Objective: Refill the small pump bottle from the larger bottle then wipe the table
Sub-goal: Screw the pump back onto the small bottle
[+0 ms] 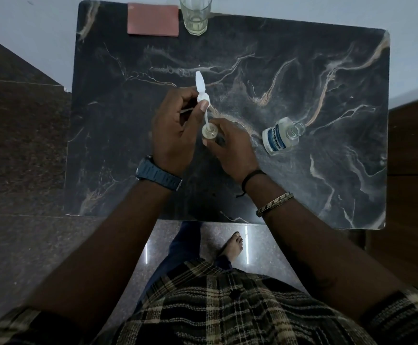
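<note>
A: Where is the small clear pump bottle [209, 131]?

B: Over the middle of the dark marbled stone desk [302, 185], gripped by the right hand [230, 148]. The left hand [175, 128] pinches the white plastic pump head [201, 89], whose tube reaches into the bottle's open neck.

A: And the larger one?

B: The clear blue-labelled larger bottle [278, 138] stands uncapped to the right, apart from both hands. A pink rectangular cloth [153, 19] and a clear drinking glass [195, 14] sit at the far edge.
</note>
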The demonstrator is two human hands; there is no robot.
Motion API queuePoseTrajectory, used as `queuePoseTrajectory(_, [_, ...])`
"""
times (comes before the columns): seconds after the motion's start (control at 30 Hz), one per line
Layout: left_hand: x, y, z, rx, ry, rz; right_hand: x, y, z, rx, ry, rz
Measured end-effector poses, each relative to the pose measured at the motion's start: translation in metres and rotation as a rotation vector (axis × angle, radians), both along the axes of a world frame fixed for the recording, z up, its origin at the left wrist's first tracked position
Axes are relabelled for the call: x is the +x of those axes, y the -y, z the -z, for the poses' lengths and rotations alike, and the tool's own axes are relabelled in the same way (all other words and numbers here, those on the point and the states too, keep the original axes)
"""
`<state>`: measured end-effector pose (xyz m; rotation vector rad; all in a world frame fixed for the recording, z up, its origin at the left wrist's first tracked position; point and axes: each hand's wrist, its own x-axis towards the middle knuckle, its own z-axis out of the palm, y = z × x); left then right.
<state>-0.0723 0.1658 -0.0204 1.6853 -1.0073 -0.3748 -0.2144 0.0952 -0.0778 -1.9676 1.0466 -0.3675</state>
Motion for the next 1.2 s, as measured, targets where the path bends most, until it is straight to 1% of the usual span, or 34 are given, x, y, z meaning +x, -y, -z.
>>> queuePoseTrajectory(0.1, [-0.005,-0.006,0.015,0.057,-0.022,0.064,0.001,0.000,0.001,0.000,0.010,-0.007])
queuePoseTrajectory(0.27, [-0.008,-0.014,0.047,0.178,0.109,0.198,0.000,0.001,0.000,-0.041,0.002,-0.037])
queuePoseTrajectory(0.37, [-0.008,-0.015,0.055,0.208,0.129,0.251,0.000,0.002,-0.002,-0.054,0.010,-0.050])
queuePoseTrajectory(0.57, [-0.008,-0.005,0.048,0.238,0.114,0.193,-0.004,0.003,0.002,-0.098,0.001,-0.045])
queuePoseTrajectory(0.77, [-0.009,-0.003,0.041,0.269,0.122,0.229,-0.002,0.003,0.003,-0.081,0.035,-0.042])
queuePoseTrajectory(0.93, [-0.013,-0.006,0.042,0.254,0.044,0.131,-0.003,0.003,-0.002,-0.084,0.076,-0.058])
queuePoseTrajectory(1.07, [-0.017,-0.007,0.045,0.259,0.026,0.141,-0.002,0.003,-0.006,-0.070,0.060,-0.069])
queuePoseTrajectory(1.2, [-0.019,-0.006,0.046,0.228,-0.047,0.139,-0.003,0.003,-0.006,-0.071,0.059,-0.079])
